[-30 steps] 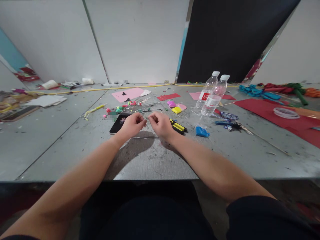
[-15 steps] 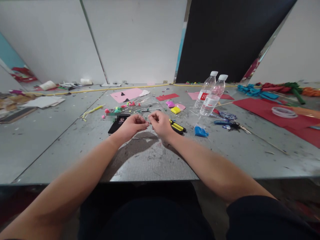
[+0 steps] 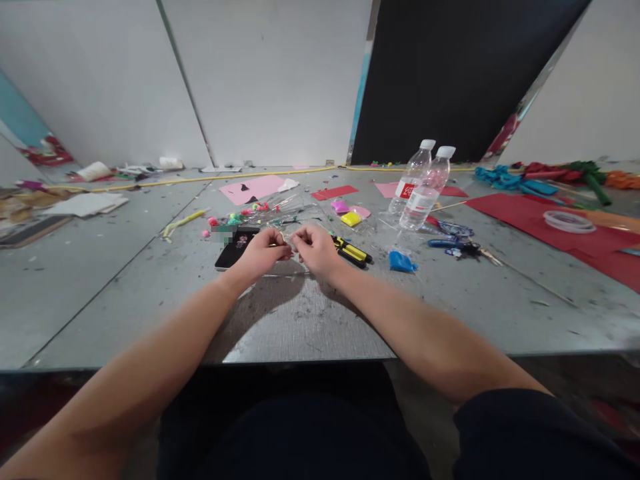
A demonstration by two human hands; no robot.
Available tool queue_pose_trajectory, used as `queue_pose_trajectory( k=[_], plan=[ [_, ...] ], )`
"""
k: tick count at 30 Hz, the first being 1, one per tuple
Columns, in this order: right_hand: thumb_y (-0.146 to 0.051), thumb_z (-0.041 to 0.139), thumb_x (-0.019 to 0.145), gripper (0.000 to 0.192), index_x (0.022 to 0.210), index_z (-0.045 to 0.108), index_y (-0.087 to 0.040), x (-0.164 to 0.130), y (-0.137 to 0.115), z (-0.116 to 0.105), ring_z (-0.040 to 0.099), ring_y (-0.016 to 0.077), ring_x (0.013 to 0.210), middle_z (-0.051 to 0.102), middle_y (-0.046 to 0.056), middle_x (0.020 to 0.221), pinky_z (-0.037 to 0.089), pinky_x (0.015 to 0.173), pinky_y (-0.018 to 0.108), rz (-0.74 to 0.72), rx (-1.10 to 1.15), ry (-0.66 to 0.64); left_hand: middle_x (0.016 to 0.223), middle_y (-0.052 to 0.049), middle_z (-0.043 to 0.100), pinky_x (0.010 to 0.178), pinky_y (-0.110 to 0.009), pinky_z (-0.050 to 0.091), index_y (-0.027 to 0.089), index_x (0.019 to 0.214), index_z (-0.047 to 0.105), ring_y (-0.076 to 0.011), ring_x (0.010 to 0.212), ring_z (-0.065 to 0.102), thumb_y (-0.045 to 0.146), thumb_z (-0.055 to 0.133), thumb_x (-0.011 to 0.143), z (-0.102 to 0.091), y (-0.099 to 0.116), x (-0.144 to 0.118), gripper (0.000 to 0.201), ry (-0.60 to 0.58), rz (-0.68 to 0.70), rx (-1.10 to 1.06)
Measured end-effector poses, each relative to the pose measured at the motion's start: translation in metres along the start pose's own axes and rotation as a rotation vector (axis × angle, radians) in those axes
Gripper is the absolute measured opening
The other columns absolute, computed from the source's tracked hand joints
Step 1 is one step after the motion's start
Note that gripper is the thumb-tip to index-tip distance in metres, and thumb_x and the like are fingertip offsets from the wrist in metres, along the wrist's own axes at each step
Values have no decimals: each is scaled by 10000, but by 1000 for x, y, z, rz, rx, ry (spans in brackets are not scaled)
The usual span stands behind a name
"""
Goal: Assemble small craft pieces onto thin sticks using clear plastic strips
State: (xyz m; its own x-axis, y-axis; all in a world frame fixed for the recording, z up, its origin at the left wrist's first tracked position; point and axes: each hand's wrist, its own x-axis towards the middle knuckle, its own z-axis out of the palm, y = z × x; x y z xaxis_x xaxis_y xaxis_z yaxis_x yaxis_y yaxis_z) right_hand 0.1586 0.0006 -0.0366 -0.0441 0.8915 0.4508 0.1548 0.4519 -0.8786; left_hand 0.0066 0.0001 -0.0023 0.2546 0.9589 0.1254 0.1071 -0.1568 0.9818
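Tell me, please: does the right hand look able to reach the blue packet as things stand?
Likely yes: the blue packet lies to the right of the right hand, with only the low yellow-and-black tool seemingly between them. The left hand is on the other side.

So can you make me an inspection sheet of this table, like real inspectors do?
Surface: grey table, dark specks.
Job's things: black phone by the left hand, black-and-yellow tool by the right hand.
Clutter: two bottles, blue packet, yellow packet, large red sheet.
Hands: close together; anything held is too small to tell.
Cables: yellow line along the back, maybe a cord.
Surroundings: white panel and black panel behind.
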Motion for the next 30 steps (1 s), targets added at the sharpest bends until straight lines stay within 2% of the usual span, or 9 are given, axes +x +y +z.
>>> queue_pose_trajectory(
  k=[4, 10, 15, 19, 24, 30],
  plan=[
    [-430, 587, 879, 241, 769, 537, -222, 0, 0, -1, 520, 128, 579, 575, -20, 652, 411, 560, 260, -2, -19, 26, 562, 57, 595, 638, -252, 514, 183, 686, 494, -101, 568, 615, 63, 715, 667, 1, 3, -1, 253, 23, -39, 8],
    [-451, 592, 889, 254, 805, 559, -214, 5, 5, -6, 497, 126, 581, 578, -20, 658, 403, 572, 264, -34, -38, 8, 732, -20, 722, 748, -270, 550, 171, 741, 529, -122, 708, 698, 49, 746, 671, -2, 7, -1, 258, -43, -127, -250],
    [-569, 590, 889, 357, 813, 545, -223, 7, 9, -9, 469, 120, 560, 536, -29, 663, 379, 526, 258, -49, 34, -34, 786, -72, 740, 755, -295, 562, 157, 780, 627, -142, 728, 698, 175, 778, 769, -12, 8, 5, 153, -120, -224, -384],
    [-641, 587, 889, 422, 813, 524, -231, 8, 9, -8, 429, 102, 503, 520, -42, 652, 370, 491, 257, -24, 93, -80, 759, -52, 719, 803, -294, 563, 151, 757, 686, -128, 726, 676, 173, 795, 776, -15, 5, 7, 113, -170, -211, -372],
    [-705, 587, 867, 481, 808, 526, -231, 8, 6, -7, 434, 98, 502, 508, -50, 629, 381, 488, 253, 8, 116, -59, 776, -54, 713, 857, -309, 562, 145, 777, 712, -131, 764, 680, 171, 795, 782, -18, 1, 8, 87, -168, -204, -384],
    [-729, 593, 841, 504, 800, 527, -230, 9, 6, -9, 445, 101, 502, 504, -49, 620, 383, 494, 261, -31, 128, -95, 767, -37, 698, 860, -295, 555, 153, 793, 713, -121, 767, 672, 176, 795, 778, -23, 0, 9, 86, -241, -175, -323]
  ],
)
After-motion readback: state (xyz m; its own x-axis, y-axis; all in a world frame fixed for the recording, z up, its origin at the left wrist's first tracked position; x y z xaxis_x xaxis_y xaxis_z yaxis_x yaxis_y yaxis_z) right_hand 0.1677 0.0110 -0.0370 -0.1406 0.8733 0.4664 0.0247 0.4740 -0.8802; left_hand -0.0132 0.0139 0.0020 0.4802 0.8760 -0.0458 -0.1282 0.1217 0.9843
